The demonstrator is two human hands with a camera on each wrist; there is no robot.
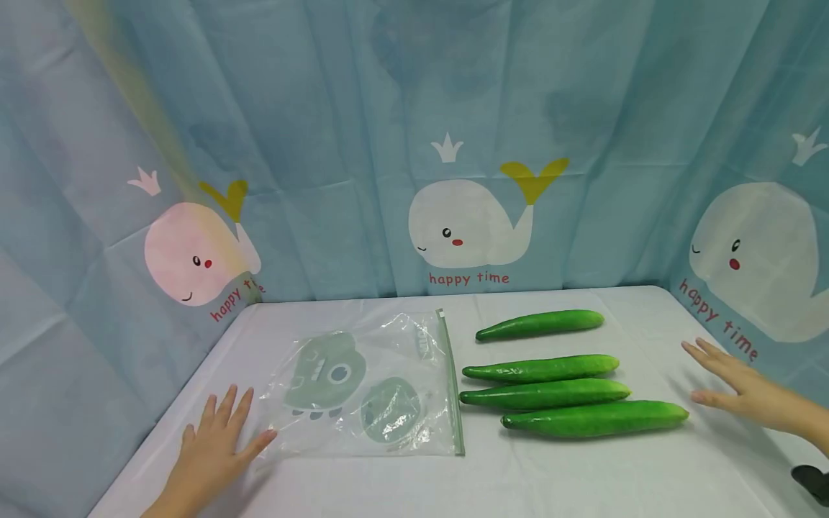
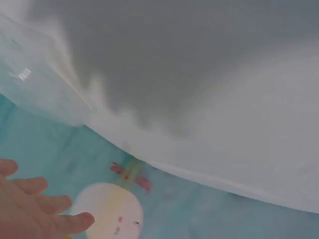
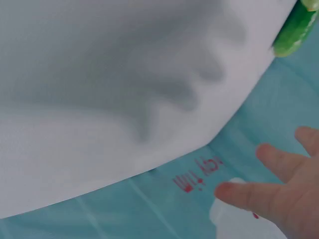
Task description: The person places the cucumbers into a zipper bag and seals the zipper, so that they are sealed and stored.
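A clear zip bag (image 1: 388, 374) with green cartoon prints lies flat on the left half of the white table, its green slider edge (image 1: 451, 388) facing right. To its right, several green cucumbers (image 1: 596, 419) lie roughly parallel, the farthest one (image 1: 540, 325) set apart from the others. My left hand (image 1: 214, 446) hovers by the bag's lower left corner, fingers spread, holding nothing. Off the right ends of the cucumbers, my right hand (image 1: 745, 388) is held with straight fingers and nothing in it. In the right wrist view a cucumber end (image 3: 294, 35) shows at the upper right.
A white cloth covers the table (image 1: 518, 478). Blue curtains (image 1: 350, 144) printed with whales stand close behind it and along both sides. A dark object (image 1: 809, 480) shows near my right wrist at the frame's edge. Hand shadows fall on the cloth.
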